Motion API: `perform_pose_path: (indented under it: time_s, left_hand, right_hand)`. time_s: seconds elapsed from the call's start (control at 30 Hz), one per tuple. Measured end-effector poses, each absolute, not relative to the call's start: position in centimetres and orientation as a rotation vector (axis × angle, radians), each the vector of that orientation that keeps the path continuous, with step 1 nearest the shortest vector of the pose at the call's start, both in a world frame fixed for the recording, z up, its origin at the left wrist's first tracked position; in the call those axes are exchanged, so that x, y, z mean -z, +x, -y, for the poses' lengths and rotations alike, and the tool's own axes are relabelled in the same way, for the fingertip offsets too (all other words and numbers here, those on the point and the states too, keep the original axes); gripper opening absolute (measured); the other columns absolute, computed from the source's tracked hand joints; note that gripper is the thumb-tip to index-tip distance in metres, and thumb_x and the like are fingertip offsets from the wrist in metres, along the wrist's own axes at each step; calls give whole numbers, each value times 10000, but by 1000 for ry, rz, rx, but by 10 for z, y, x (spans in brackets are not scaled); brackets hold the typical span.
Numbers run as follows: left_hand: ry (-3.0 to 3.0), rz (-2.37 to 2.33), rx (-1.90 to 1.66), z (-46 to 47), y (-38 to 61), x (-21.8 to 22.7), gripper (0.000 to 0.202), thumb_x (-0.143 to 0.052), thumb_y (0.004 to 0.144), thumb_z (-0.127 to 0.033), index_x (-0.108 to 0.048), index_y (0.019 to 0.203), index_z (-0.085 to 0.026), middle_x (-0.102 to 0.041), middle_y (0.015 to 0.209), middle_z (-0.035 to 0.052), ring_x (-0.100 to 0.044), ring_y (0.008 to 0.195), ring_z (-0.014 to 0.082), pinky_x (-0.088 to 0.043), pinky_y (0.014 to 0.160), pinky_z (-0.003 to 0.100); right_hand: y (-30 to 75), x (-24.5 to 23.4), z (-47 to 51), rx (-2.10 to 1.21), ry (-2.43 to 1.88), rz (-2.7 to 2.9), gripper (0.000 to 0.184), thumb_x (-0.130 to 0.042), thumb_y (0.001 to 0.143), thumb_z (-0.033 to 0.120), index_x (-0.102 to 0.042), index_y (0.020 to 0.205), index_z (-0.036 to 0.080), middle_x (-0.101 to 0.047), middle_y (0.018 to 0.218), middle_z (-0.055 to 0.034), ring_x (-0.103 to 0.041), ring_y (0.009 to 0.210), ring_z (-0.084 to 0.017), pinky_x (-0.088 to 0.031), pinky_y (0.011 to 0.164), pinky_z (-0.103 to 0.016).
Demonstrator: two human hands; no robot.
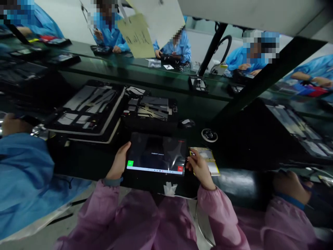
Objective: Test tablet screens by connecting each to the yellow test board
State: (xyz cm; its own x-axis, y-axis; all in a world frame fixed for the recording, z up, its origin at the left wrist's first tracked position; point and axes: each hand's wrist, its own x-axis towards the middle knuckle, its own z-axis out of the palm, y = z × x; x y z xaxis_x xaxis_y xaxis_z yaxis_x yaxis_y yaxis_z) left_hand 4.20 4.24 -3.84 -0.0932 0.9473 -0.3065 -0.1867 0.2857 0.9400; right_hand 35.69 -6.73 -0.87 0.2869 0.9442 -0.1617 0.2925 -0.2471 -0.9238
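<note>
Tablet position: a black rectangular tablet with a glossy screen (156, 154) sits between the two hands, directly in front of the person, over the dark green glossy desk (238, 184).
Screen: lit strip along the near edge; green block at its left corner, red block at its right.
Left hand: the left hand (118, 163) grips the tablet's left edge, thumb on the front rim.
Right hand: the right hand (201, 170) is at the right edge, fingers bent; whether they press on it cannot be told.
Yellow-edged card: a flat white card with yellow borders (213, 167) lies just beyond the right hand, partly covered by it.
Disc: a round dark disc with a pale rim (209, 135) lies beyond the card.
Device stacks: a tall stack of black-framed grey panels (87, 107) stands beyond and left of the tablet; a second stack of opened black devices (153, 107) stands directly behind it, blocking the way forward.
Near edge: crumpled whitish tape (170, 188), apart from both hands.
Neighbours: a blue-sleeved arm (23, 163) at left.
</note>
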Motion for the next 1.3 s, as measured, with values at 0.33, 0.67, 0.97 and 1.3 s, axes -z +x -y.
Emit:
perform_pose_path:
  time_s: [0.33, 0.67, 0.97, 1.3]
  left_hand:
    - [963, -837, -865, -32, 25, 14, 898, -619, 676, -134, -270, 1492, -266, -457, 1459, 76, -418, 1338, 295, -333, 1111, 425]
    - [1426, -600, -470, -46, -6, 6, 1023, -674, 821, -365, 92, 1498, -325, 36, 1608, 73, -73, 1464, 308, -144, 1172, 476]
    - [1466, -556, -466, -51, -6, 19, 1078, -689, 809, -340, 148, 1487, -308, 122, 1598, 77, 9, 1465, 310, -83, 1179, 475]
    - [1248, -705, -641, -39, 2, 11, 977, -718, 763, -334, -101, 1521, -315, -273, 1559, 102, -274, 1414, 333, -278, 1116, 484]
  right_hand:
    - [355, 4, 73, -796, -1862, 1374, 363, -478, 852, 422, -515, 1132, 193, -598, 603, 27, -537, 462, -123, -416, 491, -239]
    - [364, -1, 67, -555, -1959, 1631, 311, -449, 856, 409, -614, 1010, 195, -592, 537, 21, -584, 511, -162, -418, 568, -271]
    - [368, -4, 64, -513, -1937, 1726, 297, -457, 843, 409, -607, 971, 186, -601, 547, 11, -576, 486, -161, -436, 546, -268]
    - [369, -2, 61, -280, -1849, 1859, 201, -488, 849, 360, -601, 889, 198, -611, 703, -31, -553, 547, -153, -423, 550, -271]
